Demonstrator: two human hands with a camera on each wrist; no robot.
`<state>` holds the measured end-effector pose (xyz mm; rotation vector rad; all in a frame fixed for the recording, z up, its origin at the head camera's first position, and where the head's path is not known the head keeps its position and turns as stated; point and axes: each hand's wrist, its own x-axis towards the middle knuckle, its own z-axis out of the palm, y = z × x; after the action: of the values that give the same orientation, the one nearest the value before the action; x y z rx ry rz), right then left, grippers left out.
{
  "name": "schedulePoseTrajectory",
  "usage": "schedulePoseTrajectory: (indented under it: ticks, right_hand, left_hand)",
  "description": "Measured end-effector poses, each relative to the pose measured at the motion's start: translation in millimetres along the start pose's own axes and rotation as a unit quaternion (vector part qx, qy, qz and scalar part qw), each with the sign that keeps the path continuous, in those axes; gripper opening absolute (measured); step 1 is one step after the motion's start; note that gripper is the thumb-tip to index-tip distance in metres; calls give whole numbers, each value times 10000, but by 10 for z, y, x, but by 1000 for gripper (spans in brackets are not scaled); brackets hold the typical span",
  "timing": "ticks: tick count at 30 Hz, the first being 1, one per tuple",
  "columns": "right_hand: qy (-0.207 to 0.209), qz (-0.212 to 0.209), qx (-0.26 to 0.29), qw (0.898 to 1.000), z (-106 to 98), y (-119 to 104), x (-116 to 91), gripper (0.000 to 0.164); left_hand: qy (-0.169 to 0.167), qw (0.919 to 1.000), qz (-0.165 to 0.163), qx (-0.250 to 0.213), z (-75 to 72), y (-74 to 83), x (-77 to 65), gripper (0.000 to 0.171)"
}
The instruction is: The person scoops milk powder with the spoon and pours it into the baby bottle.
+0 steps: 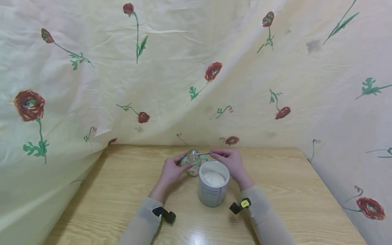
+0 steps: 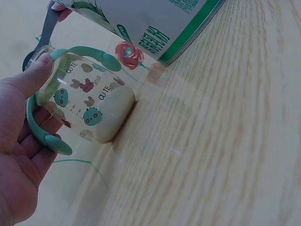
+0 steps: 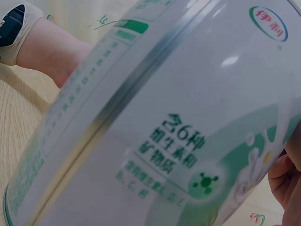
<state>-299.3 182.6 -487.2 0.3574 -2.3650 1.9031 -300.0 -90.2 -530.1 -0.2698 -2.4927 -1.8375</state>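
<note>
A clear baby bottle with mint-green handles and cartoon prints stands upright on the table, pale contents at its bottom. My left hand grips it near the top, its thumb at the rim. In my right hand is a metal spoon, pinched by the handle, its bowl over the bottle's mouth. In front of the right hand stands an uncovered milk powder can with whitish powder inside. The can fills most of the right wrist view and hides most of that hand there.
The wooden table reaches back to a cream cloth printed with red flowers, which also hangs along both sides. Each sleeve carries a black wrist camera, the left one and the right one, close above the table.
</note>
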Motion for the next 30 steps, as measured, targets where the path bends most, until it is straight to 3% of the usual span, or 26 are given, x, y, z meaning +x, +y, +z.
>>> schedulePoseTrajectory:
  ticks: [16, 30]
  right_hand:
    - [-187, -124, -248, 9994, -17, -19, -16, 19]
    - [-161, -1251, -801, 9888, -37, -7, -10, 14]
  left_hand:
    - [-59, 9999, 83, -85, 1, -15, 13, 58]
    - [-87, 9999, -10, -119, -4, 4, 3, 57]
